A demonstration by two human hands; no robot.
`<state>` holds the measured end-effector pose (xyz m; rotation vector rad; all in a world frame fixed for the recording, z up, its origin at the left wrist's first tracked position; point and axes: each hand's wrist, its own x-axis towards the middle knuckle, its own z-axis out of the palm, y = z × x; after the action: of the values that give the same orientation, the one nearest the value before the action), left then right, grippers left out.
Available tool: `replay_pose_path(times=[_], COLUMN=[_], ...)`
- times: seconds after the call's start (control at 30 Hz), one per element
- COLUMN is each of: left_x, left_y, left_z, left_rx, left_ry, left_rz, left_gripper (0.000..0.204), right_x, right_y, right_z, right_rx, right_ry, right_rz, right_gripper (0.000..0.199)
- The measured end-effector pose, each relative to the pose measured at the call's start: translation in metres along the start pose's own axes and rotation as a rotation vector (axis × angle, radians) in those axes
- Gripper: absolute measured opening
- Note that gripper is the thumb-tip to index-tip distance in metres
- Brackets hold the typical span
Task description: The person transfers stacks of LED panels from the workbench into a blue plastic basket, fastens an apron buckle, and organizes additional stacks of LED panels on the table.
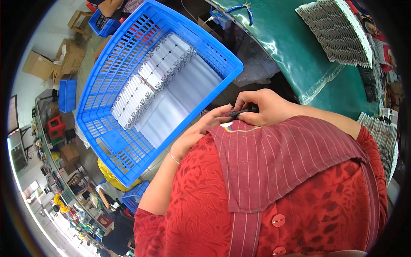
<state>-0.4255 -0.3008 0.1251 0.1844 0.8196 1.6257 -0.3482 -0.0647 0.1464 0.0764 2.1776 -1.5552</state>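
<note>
Close to the front of my striped dark-red apron (pixel 274 158), my two hands meet around a small black part (pixel 245 112). My right hand (pixel 270 108) is closed, its thumb and bent fingers pinching that part. From the other side, my left hand (pixel 200 130) has its fingertips at the left end of the part; its thumb is mostly hidden. What kind of part it is cannot be made out, since fingers cover much of it. Left of my hands stands a large blue plastic basket (pixel 116 147), holding stacked rows of white-and-silver pieces (pixel 166 60).
A green-covered table (pixel 284 40) curves along the right, bearing blue-handled pliers (pixel 249 13) and a tall stack of thin metal pieces (pixel 336 32). Cardboard boxes (pixel 68 58) and a red stool (pixel 55 125) stand at the left. Other people work farther away.
</note>
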Motion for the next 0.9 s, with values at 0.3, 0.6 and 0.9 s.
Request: replay_pose_path(times=[0.3, 0.6, 0.9], left_x=[0.033, 0.044, 0.070], left_y=[0.022, 0.000, 0.008], left_z=[0.019, 0.010, 0.024], left_rx=[0.805, 0.526, 0.682], left_ry=[0.063, 0.389, 0.135], left_rz=[-0.358, 0.062, -0.082], left_gripper=[0.049, 0.025, 0.035], right_x=[0.007, 0.005, 0.002], right_y=[0.000, 0.017, 0.025], right_z=[-0.002, -0.015, -0.009], right_rx=[0.048, 0.228, 0.135], right_ry=[-0.077, -0.055, -0.003], right_rz=[0.106, 0.106, 0.027], right_gripper=[0.017, 0.054, 0.098])
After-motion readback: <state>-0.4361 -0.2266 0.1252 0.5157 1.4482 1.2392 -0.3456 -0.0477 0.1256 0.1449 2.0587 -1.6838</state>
